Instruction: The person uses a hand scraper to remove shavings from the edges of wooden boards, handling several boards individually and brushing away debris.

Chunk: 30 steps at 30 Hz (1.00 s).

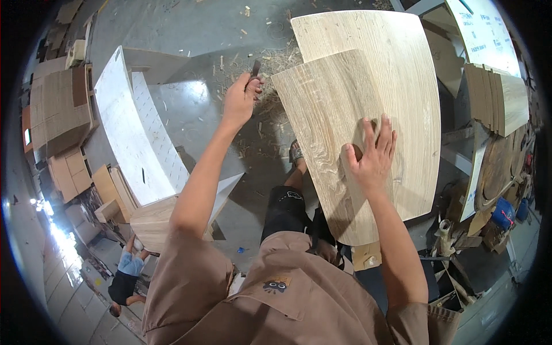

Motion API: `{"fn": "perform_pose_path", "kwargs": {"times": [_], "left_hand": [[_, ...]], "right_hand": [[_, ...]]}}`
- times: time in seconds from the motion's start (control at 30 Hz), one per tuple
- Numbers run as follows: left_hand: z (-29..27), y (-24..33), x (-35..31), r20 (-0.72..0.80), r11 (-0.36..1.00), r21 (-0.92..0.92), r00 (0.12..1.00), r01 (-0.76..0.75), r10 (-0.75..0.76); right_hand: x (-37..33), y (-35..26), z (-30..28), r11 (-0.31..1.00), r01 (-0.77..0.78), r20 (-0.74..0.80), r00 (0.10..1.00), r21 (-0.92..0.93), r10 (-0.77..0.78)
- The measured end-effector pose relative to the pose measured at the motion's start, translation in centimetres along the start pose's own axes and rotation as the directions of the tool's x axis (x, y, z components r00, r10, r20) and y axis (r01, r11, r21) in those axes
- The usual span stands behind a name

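My left hand (pixel 240 99) is closed round a small dark flat tool (pixel 256 68), whose end sticks up past the fingers. Its exact kind is hard to make out. This hand is in the air, just left of a wood-grain board (pixel 322 109). My right hand (pixel 375 150) rests on that board near its right edge, fingers spread and palm down. Beneath it lies a larger, paler wood-grain board (pixel 411 98), jutting out at the far side and to the right. The support under both boards is mostly hidden.
Curled shavings and scraps (pixel 276 103) litter the grey floor (pixel 172 23). A long white panel (pixel 135 132) stands to the left, with stacked brown boards (pixel 60 109) beyond it. Brown strips (pixel 486 98) are piled at the right. Another person (pixel 126 279) is at the lower left.
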State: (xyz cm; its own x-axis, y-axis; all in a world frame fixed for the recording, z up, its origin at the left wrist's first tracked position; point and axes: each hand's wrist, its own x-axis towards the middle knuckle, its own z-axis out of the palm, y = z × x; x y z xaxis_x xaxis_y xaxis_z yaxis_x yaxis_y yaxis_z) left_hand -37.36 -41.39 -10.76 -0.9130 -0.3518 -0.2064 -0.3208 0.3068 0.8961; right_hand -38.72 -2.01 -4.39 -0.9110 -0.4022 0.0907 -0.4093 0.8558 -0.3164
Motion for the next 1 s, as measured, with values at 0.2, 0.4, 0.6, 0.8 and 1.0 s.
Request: {"fn": "perform_pose_path", "kwargs": {"times": [0.2,0.4,0.6,0.8,1.0], "left_hand": [[0.4,2.8,0.1,-0.026,0.885,0.311,0.928,-0.346,0.372],[1.2,3.4,-1.4,0.038,0.791,0.453,0.896,-0.411,0.443],[4.7,3.9,-10.2,0.125,0.738,0.449,0.853,-0.504,0.507],[12.3,4.4,-26.9,0.139,0.763,0.517,0.918,-0.388,0.372],[24.1,7.9,-43.9,-0.076,0.826,0.552,0.981,-0.109,0.181]], "right_hand": [[0.8,-0.9,-1.3,0.987,0.147,0.222,0.966,-0.065,-0.13],[0.7,-0.8,-1.1,0.991,0.129,0.208,0.971,-0.033,-0.119],[0.2,0.2,-0.3,0.986,0.165,0.081,0.983,0.006,-0.165],[-0.3,1.0,1.0,0.972,0.226,-0.024,0.974,0.056,-0.225],[0.0,2.6,1.8,0.954,0.296,-0.092,0.952,0.035,-0.292]]}}
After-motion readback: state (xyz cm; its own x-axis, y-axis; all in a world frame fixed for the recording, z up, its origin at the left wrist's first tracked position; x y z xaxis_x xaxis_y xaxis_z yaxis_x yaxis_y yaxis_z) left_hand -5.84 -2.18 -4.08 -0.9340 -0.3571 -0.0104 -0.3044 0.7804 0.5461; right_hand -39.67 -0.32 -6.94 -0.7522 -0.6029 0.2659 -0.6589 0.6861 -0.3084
